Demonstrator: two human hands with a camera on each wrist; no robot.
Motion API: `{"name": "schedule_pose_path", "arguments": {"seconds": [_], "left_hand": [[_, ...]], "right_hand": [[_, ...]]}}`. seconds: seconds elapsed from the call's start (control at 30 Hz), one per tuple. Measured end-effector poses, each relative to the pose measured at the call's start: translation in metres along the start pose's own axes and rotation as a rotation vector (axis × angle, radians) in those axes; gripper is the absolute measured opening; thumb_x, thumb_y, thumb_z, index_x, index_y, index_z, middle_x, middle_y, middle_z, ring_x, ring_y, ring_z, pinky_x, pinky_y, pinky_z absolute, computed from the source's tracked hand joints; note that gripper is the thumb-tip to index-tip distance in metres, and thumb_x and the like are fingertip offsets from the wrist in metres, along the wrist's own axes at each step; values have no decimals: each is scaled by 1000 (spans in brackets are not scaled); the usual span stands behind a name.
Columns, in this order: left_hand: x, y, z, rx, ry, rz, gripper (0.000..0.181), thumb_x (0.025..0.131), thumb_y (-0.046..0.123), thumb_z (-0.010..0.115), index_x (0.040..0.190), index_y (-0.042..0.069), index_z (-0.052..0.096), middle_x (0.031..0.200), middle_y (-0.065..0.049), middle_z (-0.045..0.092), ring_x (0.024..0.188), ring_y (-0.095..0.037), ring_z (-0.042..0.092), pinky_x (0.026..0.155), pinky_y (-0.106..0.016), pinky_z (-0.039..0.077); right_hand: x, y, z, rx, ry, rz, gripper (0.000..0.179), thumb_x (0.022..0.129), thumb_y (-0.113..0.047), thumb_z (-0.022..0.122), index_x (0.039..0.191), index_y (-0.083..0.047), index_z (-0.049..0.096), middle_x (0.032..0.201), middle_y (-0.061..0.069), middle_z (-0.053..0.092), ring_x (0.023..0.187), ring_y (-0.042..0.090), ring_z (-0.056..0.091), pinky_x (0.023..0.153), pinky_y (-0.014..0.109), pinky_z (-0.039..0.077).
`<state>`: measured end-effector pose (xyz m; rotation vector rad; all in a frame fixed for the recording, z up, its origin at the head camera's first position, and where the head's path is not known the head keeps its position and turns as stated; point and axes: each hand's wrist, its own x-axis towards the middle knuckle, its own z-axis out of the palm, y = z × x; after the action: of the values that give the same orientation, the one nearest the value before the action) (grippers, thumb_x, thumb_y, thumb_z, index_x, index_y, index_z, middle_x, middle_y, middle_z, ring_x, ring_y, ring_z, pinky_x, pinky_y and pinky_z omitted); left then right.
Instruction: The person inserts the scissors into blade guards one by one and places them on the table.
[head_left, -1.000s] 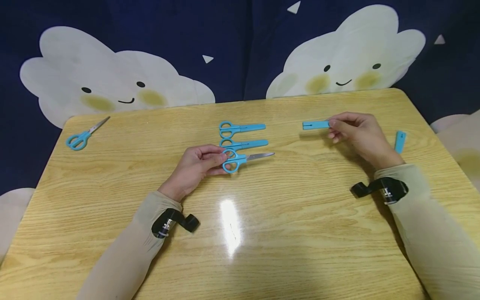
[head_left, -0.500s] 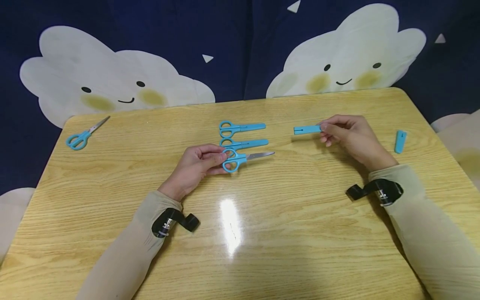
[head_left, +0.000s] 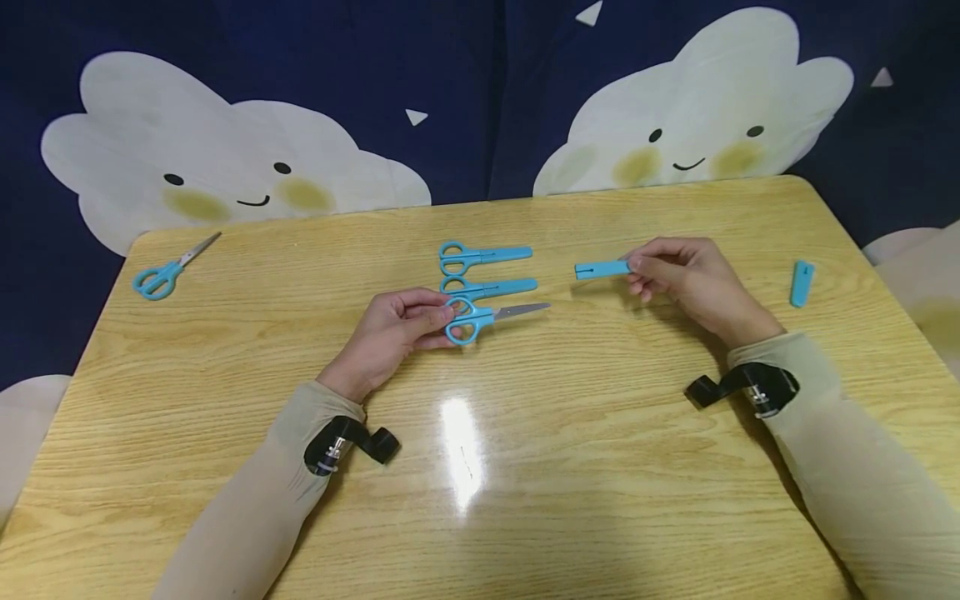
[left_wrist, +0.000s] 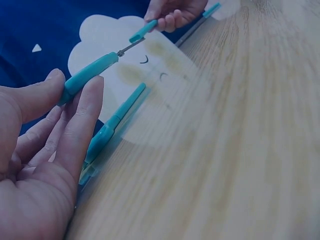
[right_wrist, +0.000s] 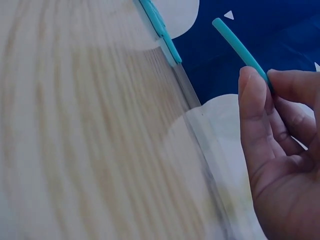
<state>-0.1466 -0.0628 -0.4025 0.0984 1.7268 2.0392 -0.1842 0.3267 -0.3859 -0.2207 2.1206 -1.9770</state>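
My left hand (head_left: 393,333) pinches a pair of scissors (head_left: 471,322) by its blue handle loops, with the bare metal blades pointing right. In the left wrist view the scissors' handle (left_wrist: 92,75) is seen edge-on between thumb and fingers, raised above the table. My right hand (head_left: 686,279) pinches the end of a blue blade cover (head_left: 600,269), its slotted end facing the blade tips with a gap between. The right wrist view has this cover (right_wrist: 240,47) edge-on between thumb and fingertips. Just behind the held scissors lie two covered pairs of scissors, a nearer one (head_left: 495,288) and a farther one (head_left: 491,256).
Another uncovered pair of scissors (head_left: 167,275) lies at the table's far left. A second loose blade cover (head_left: 802,284) rests near the right edge, beyond my right wrist. The wooden table (head_left: 525,483) ends at the back against a dark blue cloth (head_left: 480,67) with cloud prints.
My right hand has moved left and slightly nearer with the blade cover, narrowing the gap to the blade tips. The left hand and its scissors have stayed in place.
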Motion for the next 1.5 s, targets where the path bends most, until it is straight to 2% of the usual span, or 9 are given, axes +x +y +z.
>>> {"name": "schedule_pose_path", "arguments": {"seconds": [0.77,1.5], "left_hand": [[0,-2,-1,-27,15,-8,32,95,2,59,123,-12,53,101,-4,71,89,-14,72,85,-35,61],[0,-1,-1,-43,15,0,28,95,2,59,119,-11,54,97,-3,72,86,-13,73,83,-33,61]], "right_hand": [[-1,9,20,151,-93,44,14,92,-9,66,101,2,69,81,8,72,71,13,69,58,24,58],[-2,10,28,86,-111,70,17,92,-13,67,100,3,69,79,8,73,68,12,68,57,25,58]]}}
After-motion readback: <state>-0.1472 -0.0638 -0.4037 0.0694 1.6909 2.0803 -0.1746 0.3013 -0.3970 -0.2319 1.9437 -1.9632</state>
